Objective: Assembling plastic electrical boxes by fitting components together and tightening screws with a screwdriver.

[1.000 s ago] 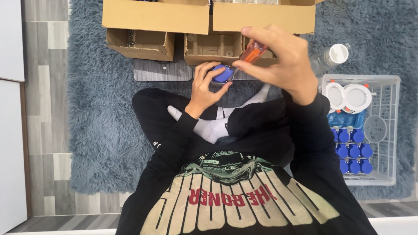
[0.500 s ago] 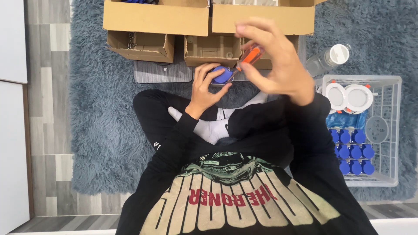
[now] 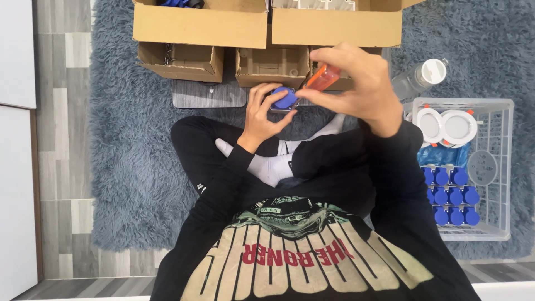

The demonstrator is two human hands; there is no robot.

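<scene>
I sit cross-legged on a grey-blue shaggy rug [image 3: 128, 156]. My left hand [image 3: 264, 114] grips a small blue plastic part [image 3: 285, 98] over my knees. My right hand [image 3: 356, 89] is raised beside it and pinches an orange-handled tool [image 3: 322, 77], probably a small screwdriver, whose tip points at the blue part. Both hands are close together, just in front of the open cardboard boxes.
Several open cardboard boxes [image 3: 200, 33] line the far edge of the rug. A white wire basket [image 3: 499, 167] at the right holds several blue parts [image 3: 448, 192] and white round discs [image 3: 448, 125]. A clear bottle with a white cap [image 3: 423, 78] lies beside it.
My right hand with the orange tool has shifted slightly down and left toward the blue part. The left hand has stayed where it was.
</scene>
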